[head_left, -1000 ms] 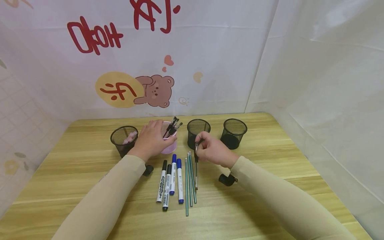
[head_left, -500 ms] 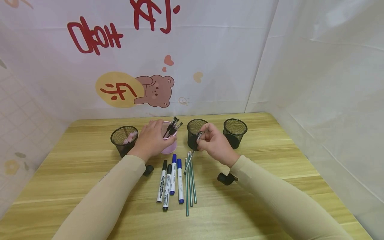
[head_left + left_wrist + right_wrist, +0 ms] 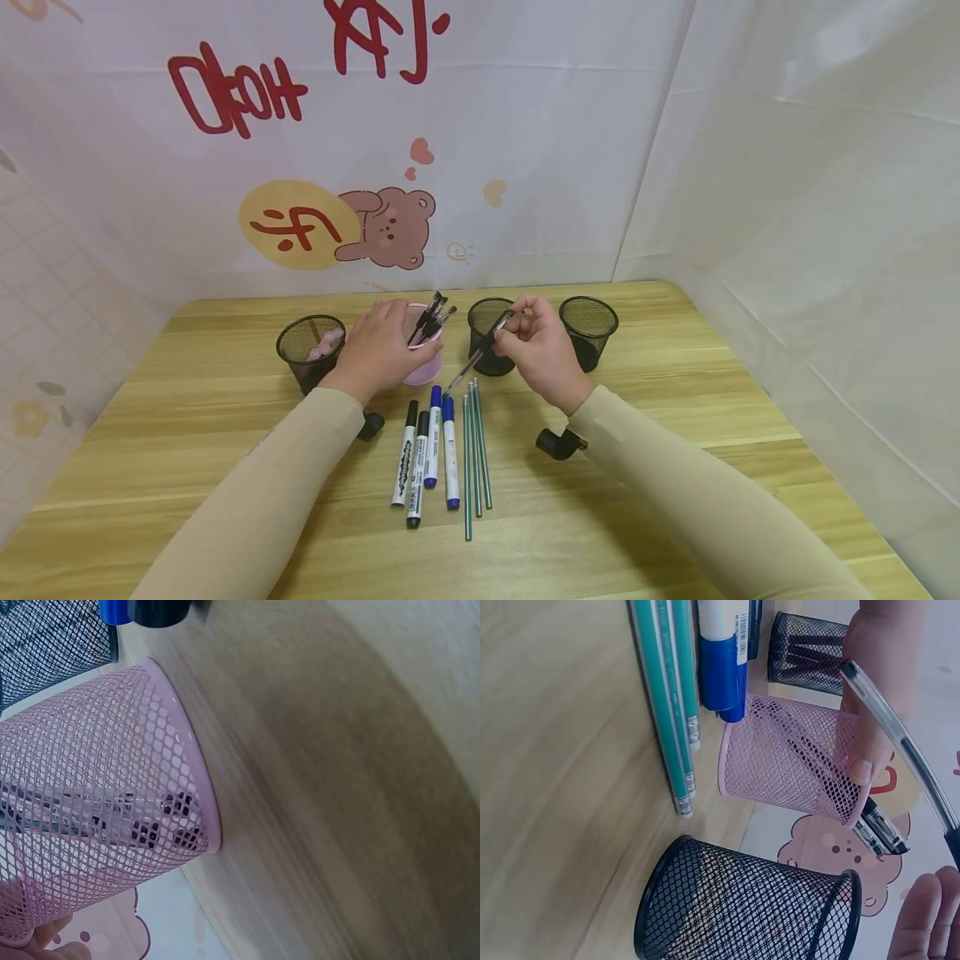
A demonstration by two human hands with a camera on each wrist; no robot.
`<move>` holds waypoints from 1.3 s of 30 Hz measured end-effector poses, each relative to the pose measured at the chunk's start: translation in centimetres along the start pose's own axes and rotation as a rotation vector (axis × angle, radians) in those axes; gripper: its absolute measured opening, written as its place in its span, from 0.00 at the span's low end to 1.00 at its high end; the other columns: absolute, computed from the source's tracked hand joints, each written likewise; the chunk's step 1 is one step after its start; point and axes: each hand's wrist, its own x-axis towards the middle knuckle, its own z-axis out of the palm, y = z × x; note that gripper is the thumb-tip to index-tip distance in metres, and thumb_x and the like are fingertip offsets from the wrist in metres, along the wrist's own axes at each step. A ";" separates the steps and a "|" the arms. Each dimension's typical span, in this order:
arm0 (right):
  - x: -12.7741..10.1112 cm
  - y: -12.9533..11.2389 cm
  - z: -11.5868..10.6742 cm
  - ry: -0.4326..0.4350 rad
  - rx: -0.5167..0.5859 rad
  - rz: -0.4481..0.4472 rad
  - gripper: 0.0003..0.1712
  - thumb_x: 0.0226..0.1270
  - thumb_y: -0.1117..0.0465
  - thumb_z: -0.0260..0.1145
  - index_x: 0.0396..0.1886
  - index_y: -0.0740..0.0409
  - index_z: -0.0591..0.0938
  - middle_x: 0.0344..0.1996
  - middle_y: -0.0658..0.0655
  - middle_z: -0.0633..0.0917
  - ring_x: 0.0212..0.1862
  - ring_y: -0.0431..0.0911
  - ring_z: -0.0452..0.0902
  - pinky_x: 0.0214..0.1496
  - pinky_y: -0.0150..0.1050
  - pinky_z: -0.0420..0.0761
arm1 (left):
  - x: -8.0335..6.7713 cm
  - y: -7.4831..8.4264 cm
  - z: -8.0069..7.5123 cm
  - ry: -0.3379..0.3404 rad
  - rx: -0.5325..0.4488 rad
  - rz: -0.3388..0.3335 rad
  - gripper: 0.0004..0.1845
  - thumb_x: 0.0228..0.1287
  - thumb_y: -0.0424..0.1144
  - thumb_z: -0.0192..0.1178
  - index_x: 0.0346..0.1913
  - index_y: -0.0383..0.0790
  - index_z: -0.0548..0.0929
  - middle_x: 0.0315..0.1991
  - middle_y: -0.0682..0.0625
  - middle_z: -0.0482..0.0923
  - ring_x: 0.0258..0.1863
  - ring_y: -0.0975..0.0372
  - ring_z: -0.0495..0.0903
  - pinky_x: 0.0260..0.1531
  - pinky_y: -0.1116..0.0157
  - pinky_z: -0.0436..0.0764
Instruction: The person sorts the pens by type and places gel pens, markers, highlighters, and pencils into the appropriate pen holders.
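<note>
The left hand [image 3: 382, 346] holds the pink mesh pen cup [image 3: 423, 369] by its rim, and in the right wrist view its thumb lies against the outside. Several gel pens [image 3: 429, 321] stand leaning inside that cup. Between thumb and fingers, the right hand [image 3: 546, 348] pinches another clear gel pen [image 3: 467, 368] with a black grip. This pen slants down to the left, its far end pointing past the pencils toward the pink cup. In the right wrist view the pen [image 3: 904, 742] passes in front of the left hand.
Black mesh cups stand on both sides: one with pink items [image 3: 311, 337] at left, one [image 3: 486, 315] behind the pen, one [image 3: 588, 323] at right. Black-capped markers [image 3: 408, 454], blue-capped markers [image 3: 450, 458] and three green pencils [image 3: 477, 442] lie in front on the wooden table [image 3: 615, 517].
The right hand has lifted slightly and tilted the gel pen from nearly vertical to a slant, swinging its lower end up and left toward the pink cup. The left hand has stayed put.
</note>
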 end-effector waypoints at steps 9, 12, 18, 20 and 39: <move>0.7 -0.1 0.2 0.100 0.052 -0.035 0.18 0.69 0.76 0.61 0.51 0.58 0.68 0.31 0.54 0.85 0.33 0.44 0.85 0.43 0.35 0.89 | 0.1 0.0 0.1 0.002 -0.001 0.000 0.49 0.66 0.68 0.62 0.76 0.33 0.65 0.74 0.38 0.69 0.78 0.43 0.63 0.81 0.41 0.56; 0.8 -0.2 0.3 0.117 0.083 -0.044 0.19 0.69 0.76 0.61 0.51 0.55 0.67 0.32 0.54 0.84 0.34 0.43 0.85 0.45 0.37 0.90 | 0.1 0.0 0.1 -0.002 0.001 -0.004 0.50 0.67 0.69 0.61 0.77 0.33 0.64 0.76 0.37 0.67 0.80 0.42 0.60 0.82 0.41 0.54; 1.2 -0.2 0.2 0.155 0.111 -0.048 0.19 0.71 0.74 0.61 0.50 0.52 0.66 0.31 0.52 0.83 0.34 0.41 0.83 0.45 0.34 0.88 | 0.1 0.0 0.1 -0.005 -0.003 -0.006 0.50 0.67 0.69 0.61 0.77 0.33 0.64 0.77 0.37 0.66 0.81 0.42 0.59 0.82 0.41 0.53; 1.3 -0.3 0.2 0.171 0.116 -0.047 0.19 0.71 0.74 0.61 0.51 0.51 0.66 0.31 0.52 0.82 0.34 0.42 0.84 0.44 0.33 0.87 | 0.0 0.0 0.1 -0.004 -0.002 -0.005 0.50 0.67 0.69 0.61 0.77 0.33 0.64 0.77 0.37 0.67 0.80 0.42 0.60 0.82 0.41 0.54; 2.2 -0.7 0.2 0.258 0.166 -0.085 0.20 0.69 0.74 0.61 0.49 0.49 0.67 0.32 0.53 0.83 0.35 0.49 0.83 0.46 0.34 0.87 | 0.2 -0.3 0.3 0.009 0.009 -0.002 0.50 0.66 0.69 0.61 0.77 0.33 0.65 0.76 0.37 0.67 0.81 0.41 0.59 0.82 0.40 0.54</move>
